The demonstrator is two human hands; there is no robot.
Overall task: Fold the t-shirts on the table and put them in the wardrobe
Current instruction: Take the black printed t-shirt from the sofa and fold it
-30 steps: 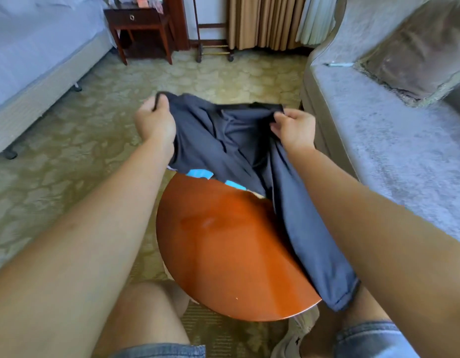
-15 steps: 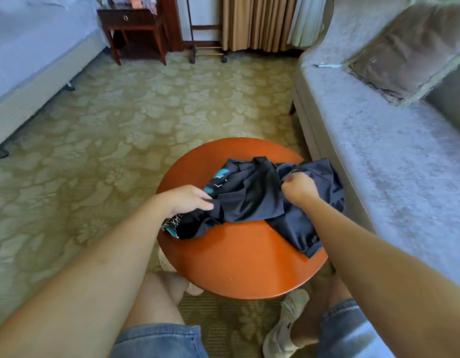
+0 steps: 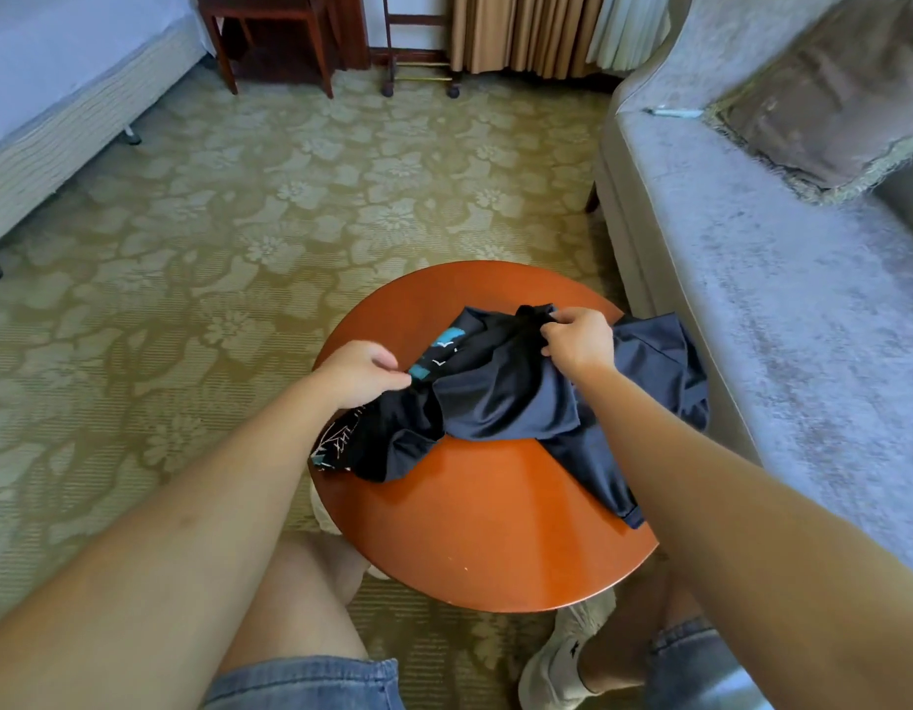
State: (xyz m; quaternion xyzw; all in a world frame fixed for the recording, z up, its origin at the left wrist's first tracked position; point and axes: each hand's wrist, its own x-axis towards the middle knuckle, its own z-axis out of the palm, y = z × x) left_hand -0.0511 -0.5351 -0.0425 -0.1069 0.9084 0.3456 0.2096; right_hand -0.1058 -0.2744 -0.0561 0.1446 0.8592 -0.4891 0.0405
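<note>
Head view: a dark t-shirt [image 3: 511, 397] lies crumpled on the round table [image 3: 490, 545], spilling past its 3 o'clock rim; left hand [image 3: 359, 374] pinches its 9 o'clock edge; right hand [image 3: 580, 340] is closed on fabric at 12 o'clock.

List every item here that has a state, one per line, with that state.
T-shirt: crumpled, unfolded, lying on the table, one part hanging over the edge.
Left hand: closed on the t-shirt's left side.
Right hand: pinching the t-shirt's far edge.
Table: upright, its near half bare.
Curtains: drawn.
</note>
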